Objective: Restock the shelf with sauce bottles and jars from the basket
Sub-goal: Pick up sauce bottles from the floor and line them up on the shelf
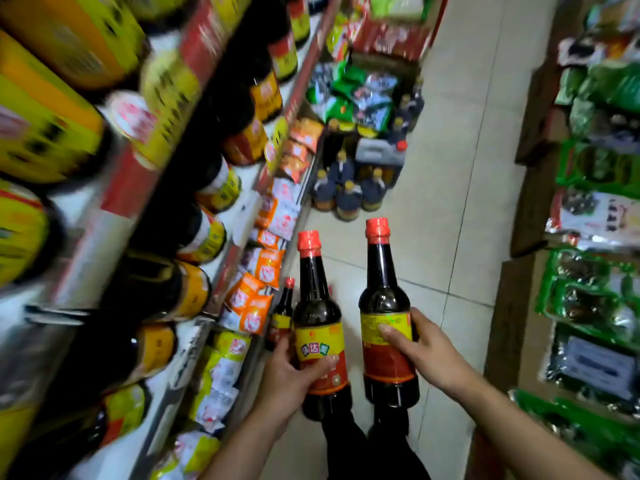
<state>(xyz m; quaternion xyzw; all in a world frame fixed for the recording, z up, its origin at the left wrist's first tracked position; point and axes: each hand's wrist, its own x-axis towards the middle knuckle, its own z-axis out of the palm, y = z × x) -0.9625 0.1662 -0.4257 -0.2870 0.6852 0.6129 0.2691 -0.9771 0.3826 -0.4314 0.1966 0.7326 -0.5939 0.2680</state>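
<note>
Clamping left hand (287, 374) fingers round a sauce bottle (320, 329), right hand (427, 348) fingers round a second bottle (384, 306), I am holding both upright for shelving.

Both bare forearms reached forward from the lower edge, well apart. The left hand (289, 377) gripped a dark bottle (317, 306) upright at its label, thumb across the front; the right hand (427, 351) gripped a second bottle (382, 299) likewise, held slightly higher
</note>
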